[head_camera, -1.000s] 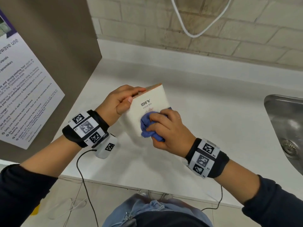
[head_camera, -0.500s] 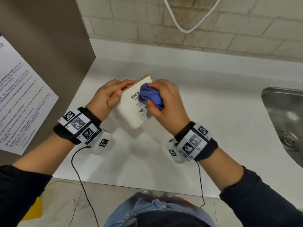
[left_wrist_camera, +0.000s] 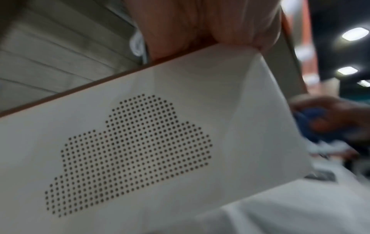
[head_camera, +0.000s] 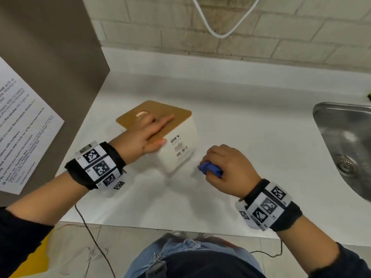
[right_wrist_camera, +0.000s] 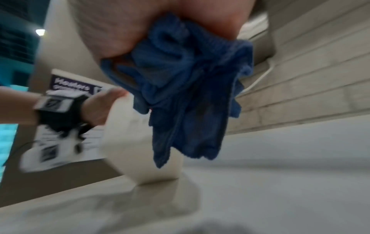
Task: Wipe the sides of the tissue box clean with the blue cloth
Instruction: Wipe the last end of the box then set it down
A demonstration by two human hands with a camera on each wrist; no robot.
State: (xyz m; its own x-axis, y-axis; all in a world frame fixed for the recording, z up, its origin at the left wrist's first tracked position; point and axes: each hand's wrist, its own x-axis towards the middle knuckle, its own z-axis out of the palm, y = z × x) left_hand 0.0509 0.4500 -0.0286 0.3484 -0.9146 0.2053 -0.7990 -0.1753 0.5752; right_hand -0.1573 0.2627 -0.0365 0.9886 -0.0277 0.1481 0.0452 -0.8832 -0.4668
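The tissue box [head_camera: 177,152] stands on the white counter [head_camera: 251,137] with its brown lid up and a white side with a barcode facing me. My left hand [head_camera: 155,129] lies on the lid with straight fingers, thumb at the near edge. The left wrist view shows the box's side [left_wrist_camera: 140,150] with a dotted cloud pattern under my palm [left_wrist_camera: 200,23]. My right hand [head_camera: 224,167] grips the bunched blue cloth [head_camera: 210,170] just right of the box's lower corner; whether they touch is unclear. In the right wrist view the cloth [right_wrist_camera: 190,95] hangs from my fist in front of the box [right_wrist_camera: 140,150].
A steel sink [head_camera: 345,141] is set into the counter at the right. A brown panel [head_camera: 50,57] with a printed notice [head_camera: 24,127] walls off the left. A white cable [head_camera: 220,31] hangs on the brick wall behind. The counter's front edge [head_camera: 160,224] is near my body.
The box was tilted up in my left hand while the cloth rubbed its side. Now it stands lid up, my left hand flat on top, my right hand and cloth lower right.
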